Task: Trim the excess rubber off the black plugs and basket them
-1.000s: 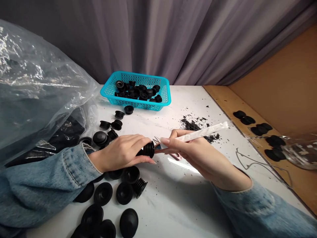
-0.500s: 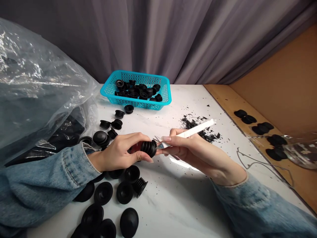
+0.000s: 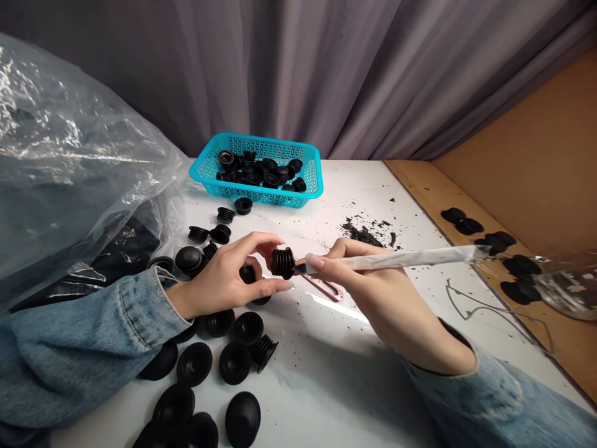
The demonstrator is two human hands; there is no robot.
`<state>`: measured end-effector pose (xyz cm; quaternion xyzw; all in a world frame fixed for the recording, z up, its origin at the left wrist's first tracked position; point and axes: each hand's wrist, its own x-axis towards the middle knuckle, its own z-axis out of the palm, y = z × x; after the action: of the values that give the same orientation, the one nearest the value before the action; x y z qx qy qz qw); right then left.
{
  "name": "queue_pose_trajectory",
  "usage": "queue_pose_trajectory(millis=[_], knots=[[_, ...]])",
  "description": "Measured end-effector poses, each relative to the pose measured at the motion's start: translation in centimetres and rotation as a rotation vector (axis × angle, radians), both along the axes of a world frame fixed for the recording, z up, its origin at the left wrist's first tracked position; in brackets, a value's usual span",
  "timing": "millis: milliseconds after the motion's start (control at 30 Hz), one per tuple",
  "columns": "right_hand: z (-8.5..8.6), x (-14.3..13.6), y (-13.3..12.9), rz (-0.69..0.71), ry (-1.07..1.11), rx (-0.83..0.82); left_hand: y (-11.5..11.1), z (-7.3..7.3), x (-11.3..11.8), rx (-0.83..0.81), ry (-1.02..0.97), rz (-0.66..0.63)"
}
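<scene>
My left hand curls its fingers and thumb around a black ribbed rubber plug, whose ridged side faces right. The thumb stands a little off the plug's lower edge. In my right hand is a slim craft knife with a white wrapped handle, pinched near its dark metal tip. That tip meets the right end of the plug; the exact contact is too small to make out. Below the right fingertips lies a pink object with an oblong opening, partly hidden.
A turquoise basket of plugs stands at the back. Loose plugs lie left and front, beside a large clear plastic bag. Black shavings lie behind my right hand. More plugs line the wooden strip at right, near bent wire.
My right hand has rolled the knife, so its handle now points right instead of up and right. The plug has turned slightly and the left fingers have loosened around it. The pink object has come into view.
</scene>
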<state>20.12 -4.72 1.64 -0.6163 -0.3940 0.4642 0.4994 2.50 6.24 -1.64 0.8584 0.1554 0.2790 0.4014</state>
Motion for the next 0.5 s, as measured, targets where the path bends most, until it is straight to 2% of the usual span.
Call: queue_pose_trajectory(millis=[100, 200, 333, 500], knots=[[0.2, 0.2, 0.2, 0.035, 0.193, -0.005, -0.1, 0.1, -0.1, 0.14, -0.025, -0.008], [0.2, 0.5, 0.7, 0.072, 0.365, -0.095, -0.2, 0.2, -0.2, 0.247, -0.06, 0.0], [-0.3, 0.9, 1.3, 0.133, 0.575, -0.167, -0.3, 0.3, -0.2, 0.295, -0.086, 0.006], [-1.1, 1.1, 1.6, 0.16, 0.682, -0.226, -0.3, 0.3, -0.1, 0.328, -0.102, 0.023]])
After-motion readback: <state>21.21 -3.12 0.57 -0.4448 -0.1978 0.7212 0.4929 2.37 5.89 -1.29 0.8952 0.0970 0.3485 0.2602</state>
